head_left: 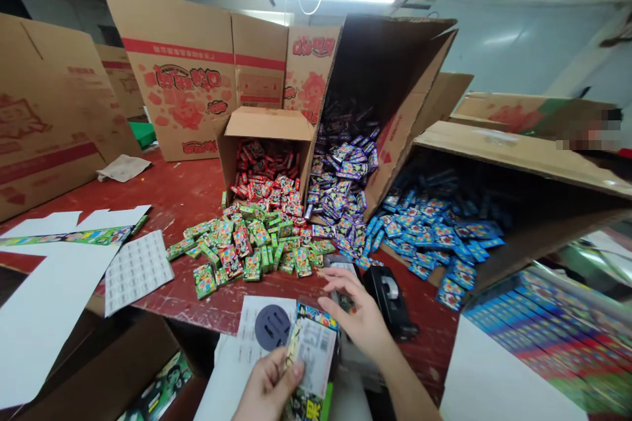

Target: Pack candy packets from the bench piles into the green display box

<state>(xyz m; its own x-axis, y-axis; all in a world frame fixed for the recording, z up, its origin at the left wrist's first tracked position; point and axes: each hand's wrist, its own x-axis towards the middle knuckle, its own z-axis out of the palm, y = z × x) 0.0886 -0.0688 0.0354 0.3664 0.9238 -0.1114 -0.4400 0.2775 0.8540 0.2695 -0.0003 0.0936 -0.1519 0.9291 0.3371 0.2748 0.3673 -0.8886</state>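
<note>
A printed box (316, 371) is gripped in the left hand (271, 378), thumb pressed on its pale panel (316, 345) and fingers curled around the side; its lower end is cut off by the frame, and the panel's fine print is too blurred to be read. Thin card is suggested by its look: it would likely prove light, fairly stiff, a little slick and easily dented, best held by its long edges. The right hand (363, 316) is held loosely spread, thumb apart from the fingers, with nothing seen in its grasp. A dark disc (273, 327) is set just beyond the left hand, a black dispenser (390, 299) just right of the right hand; a grey object (344, 264) behind its fingers is partly covered and cannot be identified. Farther ahead of both hands, green packs (259, 233) are heaped before red packs (276, 192), purple packs (340, 191) and blue packs (429, 227), spilled from cartons (269, 123) whose depths are lost in shadow.
</note>
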